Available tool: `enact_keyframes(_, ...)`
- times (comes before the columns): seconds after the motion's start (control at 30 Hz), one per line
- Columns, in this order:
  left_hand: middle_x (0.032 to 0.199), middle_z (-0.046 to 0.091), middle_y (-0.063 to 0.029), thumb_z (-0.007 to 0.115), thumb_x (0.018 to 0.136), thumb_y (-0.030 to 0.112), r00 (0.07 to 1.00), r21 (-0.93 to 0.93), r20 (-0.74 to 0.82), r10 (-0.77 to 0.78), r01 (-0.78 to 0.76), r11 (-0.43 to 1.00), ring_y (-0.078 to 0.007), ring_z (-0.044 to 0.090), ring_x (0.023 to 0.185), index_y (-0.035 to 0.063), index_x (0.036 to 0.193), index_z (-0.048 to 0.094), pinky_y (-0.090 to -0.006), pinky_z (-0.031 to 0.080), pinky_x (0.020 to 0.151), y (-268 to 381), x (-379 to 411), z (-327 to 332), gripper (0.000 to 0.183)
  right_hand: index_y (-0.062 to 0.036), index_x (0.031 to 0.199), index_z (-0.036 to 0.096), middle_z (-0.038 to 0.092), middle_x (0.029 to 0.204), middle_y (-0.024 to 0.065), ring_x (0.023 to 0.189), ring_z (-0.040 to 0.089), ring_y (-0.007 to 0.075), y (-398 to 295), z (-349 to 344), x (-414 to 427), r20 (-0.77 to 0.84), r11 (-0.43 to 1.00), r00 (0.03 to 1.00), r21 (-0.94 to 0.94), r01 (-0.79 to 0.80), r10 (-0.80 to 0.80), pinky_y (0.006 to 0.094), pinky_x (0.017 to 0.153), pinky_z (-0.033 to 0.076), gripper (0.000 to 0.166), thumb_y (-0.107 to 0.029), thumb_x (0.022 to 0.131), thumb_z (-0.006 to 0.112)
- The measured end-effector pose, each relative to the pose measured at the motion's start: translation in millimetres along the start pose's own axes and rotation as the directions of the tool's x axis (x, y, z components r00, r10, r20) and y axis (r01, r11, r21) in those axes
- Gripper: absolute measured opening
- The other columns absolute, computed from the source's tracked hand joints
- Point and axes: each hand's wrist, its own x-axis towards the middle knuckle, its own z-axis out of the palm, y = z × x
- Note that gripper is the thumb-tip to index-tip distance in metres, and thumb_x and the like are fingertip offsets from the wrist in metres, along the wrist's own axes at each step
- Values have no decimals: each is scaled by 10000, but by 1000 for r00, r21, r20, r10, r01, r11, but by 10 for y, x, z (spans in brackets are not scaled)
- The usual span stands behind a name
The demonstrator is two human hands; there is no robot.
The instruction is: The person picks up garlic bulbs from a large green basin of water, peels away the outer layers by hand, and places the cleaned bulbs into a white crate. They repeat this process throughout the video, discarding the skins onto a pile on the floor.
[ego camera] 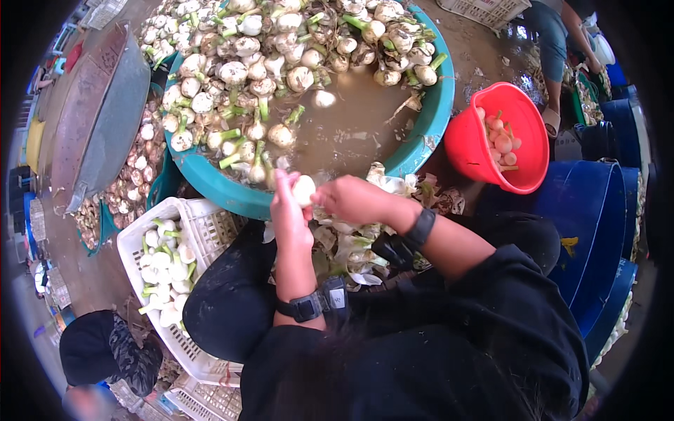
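Note:
My left hand [290, 213] grips a peeled white garlic bulb [304, 190] above the near rim of a teal plastic tub [224, 189]. From the right, my right hand [354, 200] has its curled fingertips against the bulb; whether anything is inside those fingers is hidden. Inside the tub, unpeeled garlic bulbs [231, 72] with soil and green stems are heaped around brown water [342, 131]. Loose garlic skins [342, 244] lie piled below my hands, between my legs.
A white plastic crate [181, 221] with cleaned bulbs stands at left. At right are a tilted red bucket [468, 152] holding small bulbs and blue barrels [568, 226]. A wheelbarrow [113, 110] leans at upper left. Other people [92, 347] sit lower left and stand upper right.

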Motion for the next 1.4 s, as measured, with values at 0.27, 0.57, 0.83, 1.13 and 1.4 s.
enact_keyframes(0.27, 699, 564, -8, 570, 827, 367, 999, 141, 39, -3, -2, 990, -49, 487, 526, 42, 882, 601, -196, 347, 417, -167, -3, 141, 331, -65, 637, 629, 615, 622, 107, 554, 616, 249, 40, 177, -243, -117, 721, 948, -679, 141, -295, 329, 510, 507, 146, -178, 701, 563)
enact_keyframes(0.57, 640, 549, 5, 568, 815, 243, 991, -78, 131, 33, -23, 997, -45, 435, 451, 21, 905, 614, -177, 273, 372, -116, -99, 92, 244, 14, 712, 578, 592, 628, 148, 563, 606, 278, 123, 209, -349, -273, 956, 962, 289, 51, 31, 361, 499, 501, 258, -221, 806, 527)
enact_keyframes(0.83, 769, 610, -47, 489, 819, 143, 977, -11, 211, 20, -18, 1000, -103, 553, 610, -7, 994, 593, -214, 410, 504, -133, -101, 65, 254, 30, 732, 588, 571, 581, 92, 542, 593, 191, 56, 93, -346, -86, 944, 981, 298, -142, 175, 346, 477, 488, 232, -164, 825, 500)
enact_keyframes(1.13, 1103, 546, -142, 601, 740, -21, 875, 503, 482, 51, -323, 802, -185, 530, 1008, -29, 1208, 461, -309, 430, 857, -27, -320, 92, 489, 32, 772, 614, 593, 641, 22, 504, 469, 97, 312, 97, -384, -413, 972, 904, 233, -16, 114, 268, 442, 380, 236, -181, 853, 552)
enact_keyframes(1.4, 1109, 575, -126, 570, 789, -7, 545, 403, 515, 662, -835, 373, -259, 547, 1043, 5, 1070, 560, -368, 408, 923, -268, -277, 161, 282, 13, 891, 610, 590, 741, 22, 633, 538, 93, 167, -86, -407, -139, 307, 948, 951, 46, 285, 226, 561, 436, 155, -122, 860, 542)
